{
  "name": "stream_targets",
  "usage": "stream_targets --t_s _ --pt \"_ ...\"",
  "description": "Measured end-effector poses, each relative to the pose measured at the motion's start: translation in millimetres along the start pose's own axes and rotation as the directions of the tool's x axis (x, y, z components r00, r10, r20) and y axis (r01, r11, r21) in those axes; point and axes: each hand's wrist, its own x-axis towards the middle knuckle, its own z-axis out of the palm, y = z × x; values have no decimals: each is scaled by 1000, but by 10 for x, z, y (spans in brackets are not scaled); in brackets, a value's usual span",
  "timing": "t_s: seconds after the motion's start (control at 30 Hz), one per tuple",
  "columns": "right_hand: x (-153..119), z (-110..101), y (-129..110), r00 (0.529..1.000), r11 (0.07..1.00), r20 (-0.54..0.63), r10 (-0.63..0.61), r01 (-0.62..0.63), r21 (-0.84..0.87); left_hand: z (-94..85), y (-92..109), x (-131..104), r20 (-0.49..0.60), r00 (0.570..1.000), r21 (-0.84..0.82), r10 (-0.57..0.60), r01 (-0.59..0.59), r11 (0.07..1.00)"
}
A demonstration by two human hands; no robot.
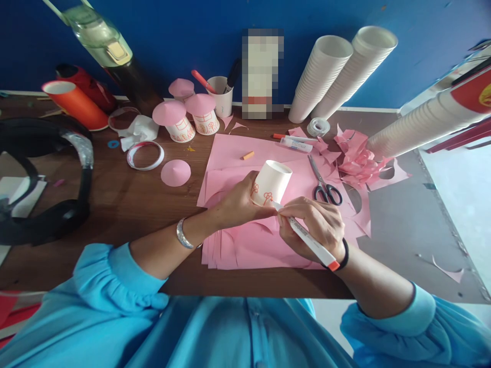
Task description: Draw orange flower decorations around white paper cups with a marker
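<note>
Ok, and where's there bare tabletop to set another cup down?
Two patches: brown tabletop between the black headset and the pink paper cone, and greyish tabletop between the pink paper sheets and the curled scrap at right. Crowded: along the blue wall, with pink-roofed cups and cup stacks.

My paper cup (276,176) is white, patterned with orange-red flowers on stems. My marker (311,240) is white with an orange-red end. The paper sheets (257,248) are pink, as are the cone roofs (169,113); the decorated cups (182,132) under them are white with orange plant drawings and window-like lines. My shirt (215,332) is bright blue, my bangle (183,234) silver. The scissors (321,184) have black handles. The wall (184,36) is deep blue, the table (180,204) dark brown.
</note>
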Motion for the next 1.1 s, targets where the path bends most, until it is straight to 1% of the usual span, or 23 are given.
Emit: stream_targets --t_s 0.2,0.47,0.63,0.7,0.8,0.9,1.0,1.1 --pt "-20 21 3 1000 1000 -6 1 -1 7 14 -16 2 -9 1000 -2 14 -14 1000" --pt "-30 35 -2 1000 1000 -4 21 -21 -12 10 19 3 4 1000 -18 22 -22 1000" --pt "-23 30 -3 1000 1000 -10 19 -19 6 18 -21 13 11 999 -36 48 -47 998" --pt "-13 14 2 999 999 -34 20 -19 48 23 -33 17 12 999 -72 44 -43 997" --pt "6 -22 20 995 994 -99 24 -13 105 20 -35 25 20 999 -135 49 -46 990" --pt "22 -59 40 990 996 -136 48 -37 85 5 -55 40 33 998 -221 59 -51 974" --pt "25 -76 55 987 996 -139 79 -73 47 -22 -107 61 115 990 -393 87 -35 919" --pt "19 -55 69 985 997 -155 77 -72 39 -48 -157 79 134 985 -478 109 -32 878"
